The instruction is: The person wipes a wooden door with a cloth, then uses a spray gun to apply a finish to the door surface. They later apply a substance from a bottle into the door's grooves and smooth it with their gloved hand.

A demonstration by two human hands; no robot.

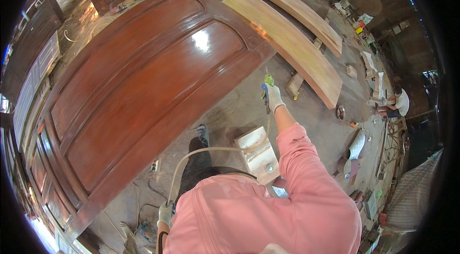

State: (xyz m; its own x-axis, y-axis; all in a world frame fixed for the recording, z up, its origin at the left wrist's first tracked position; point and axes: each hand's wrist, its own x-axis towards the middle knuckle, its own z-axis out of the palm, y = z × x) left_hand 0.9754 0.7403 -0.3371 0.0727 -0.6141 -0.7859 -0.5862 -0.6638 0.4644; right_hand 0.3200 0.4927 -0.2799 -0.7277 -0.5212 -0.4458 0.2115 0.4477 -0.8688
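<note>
My right hand (274, 97), in a white glove, is stretched out ahead and wrapped round a green spray gun (269, 80). A pale hose drops from the handle. Low at the left, my gloved left hand (165, 213) is closed on the hose (188, 156), which bends up and across in front of me. A large glossy red-brown wooden door (143, 96) lies left of the spray gun, its raised panels catching the light. To the gun's right a long, pale wooden board (292, 48) rests on supports.
A second board (297, 12) lies beyond the first. A white-topped box (256, 151) stands close before me. Wooden blocks (294, 85) and a round metal dish (340, 111) sit on the floor. Another person (400, 103) crouches at the far right. Cables trail at the lower left.
</note>
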